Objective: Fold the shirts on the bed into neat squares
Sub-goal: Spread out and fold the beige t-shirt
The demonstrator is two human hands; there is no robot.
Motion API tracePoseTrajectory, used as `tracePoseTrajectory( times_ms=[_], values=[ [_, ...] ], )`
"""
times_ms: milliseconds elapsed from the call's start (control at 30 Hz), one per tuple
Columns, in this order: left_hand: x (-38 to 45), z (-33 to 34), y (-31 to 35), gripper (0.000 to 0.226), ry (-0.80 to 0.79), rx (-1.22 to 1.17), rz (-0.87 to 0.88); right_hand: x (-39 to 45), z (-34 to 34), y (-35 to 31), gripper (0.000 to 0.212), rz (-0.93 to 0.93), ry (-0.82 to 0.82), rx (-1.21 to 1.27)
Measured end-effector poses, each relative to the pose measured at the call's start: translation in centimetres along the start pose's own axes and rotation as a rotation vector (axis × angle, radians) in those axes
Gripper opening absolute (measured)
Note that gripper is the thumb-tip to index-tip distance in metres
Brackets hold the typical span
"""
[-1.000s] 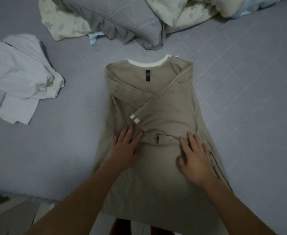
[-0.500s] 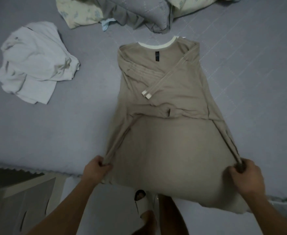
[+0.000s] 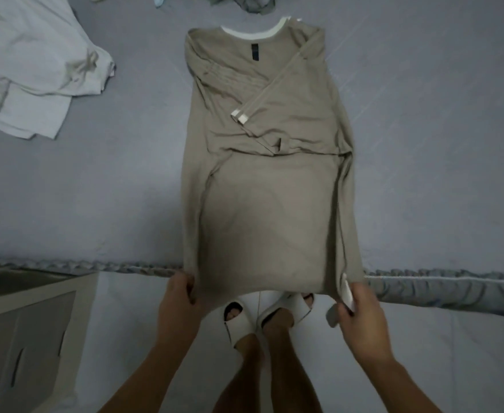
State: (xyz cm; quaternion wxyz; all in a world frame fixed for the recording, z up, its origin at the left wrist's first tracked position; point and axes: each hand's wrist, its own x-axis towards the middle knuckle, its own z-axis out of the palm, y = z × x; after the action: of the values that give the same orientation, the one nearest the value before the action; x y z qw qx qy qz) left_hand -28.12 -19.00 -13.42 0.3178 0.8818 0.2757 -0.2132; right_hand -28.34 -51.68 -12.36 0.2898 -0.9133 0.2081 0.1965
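Head view: tan long-sleeve shirt (image 3: 268, 186) half folded, hem gripped at the bed's near edge.
Sleeves are already crossed over its back; lengthwise folds remain, and the white shirt (image 3: 33, 70) lies crumpled, untouched. Left hand (image 3: 179, 299) and right hand (image 3: 361, 311) each pinch a hem corner. Open grey bedsheet (image 3: 438, 144) flanks both sides.

Tan shirt (image 3: 270, 204), center frame: soft matt knit cloth, cream ribbed collar. White shirt (image 3: 33, 70), upper left: thin crumpled matt cloth. Bed cover (image 3: 423, 144): grey quilted matt fabric. Slippers (image 3: 286, 308), bottom center: smooth white rubbery material.
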Motion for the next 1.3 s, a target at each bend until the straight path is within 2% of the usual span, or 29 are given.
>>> tracePoseTrajectory(
  times_ms=[133,267,300,400,467,533,633,700,800,867,933,1067,1167,1233,1300],
  values=[
    [-0.8,3.0,0.4,0.023,-0.075,0.045,0.024,-0.6,3.1,0.4,0.034,0.019,-0.05,-0.078],
    [-0.4,4.3,-0.1,0.011,-0.335,0.153,-0.081,1.2,3.9,0.4,0.034,0.098,-0.18,-0.102],
    [-0.3,4.4,-0.3,0.009,-0.308,0.134,-0.092,1.5,3.7,0.2,0.034,0.083,-0.167,-0.095],
    [0.9,3.9,-0.7,0.008,-0.038,-0.072,-0.164,2.5,2.3,-0.3,0.015,-0.006,0.019,-0.007],
    [2.0,3.4,-0.9,0.013,0.083,-0.208,-0.222,3.3,1.2,0.1,0.011,0.017,0.116,0.08],
    [3.0,3.2,-1.1,0.023,0.063,-0.314,-0.262,3.9,0.9,0.6,0.015,0.082,0.115,0.088],
    [3.9,3.7,-1.1,0.037,-0.044,-0.393,-0.344,4.1,1.8,0.2,0.012,0.116,0.0,0.065],
    [4.2,4.3,-0.9,0.043,-0.096,-0.53,-0.421,4.1,2.6,-0.4,0.015,0.118,-0.02,0.083],
    [4.2,4.8,-0.5,0.038,-0.086,-0.67,-0.489,4.0,3.6,-0.9,0.018,0.155,-0.061,0.065],
    [4.0,4.8,-0.5,0.026,-0.081,-0.597,-0.467,3.7,4.1,-1.2,0.018,0.17,-0.102,0.003],
    [3.6,4.6,-0.4,0.018,-0.11,-0.414,-0.378,3.6,4.2,-1.3,0.016,0.149,-0.133,-0.025],
    [2.8,3.5,-0.1,0.029,-0.139,-0.213,-0.239,3.3,4.0,-0.8,0.009,0.027,-0.225,-0.144],
    [2.4,2.6,-0.1,0.029,-0.176,-0.232,-0.232,3.0,3.4,0.3,0.017,0.06,0.004,0.002],
    [2.3,2.4,-0.4,0.037,-0.201,-0.251,-0.241,3.1,2.9,1.3,0.015,0.113,0.185,0.089],
    [2.3,2.6,-0.7,0.042,-0.232,-0.302,-0.25,3.4,2.3,2.5,0.022,0.193,0.238,0.092]
  ],
)
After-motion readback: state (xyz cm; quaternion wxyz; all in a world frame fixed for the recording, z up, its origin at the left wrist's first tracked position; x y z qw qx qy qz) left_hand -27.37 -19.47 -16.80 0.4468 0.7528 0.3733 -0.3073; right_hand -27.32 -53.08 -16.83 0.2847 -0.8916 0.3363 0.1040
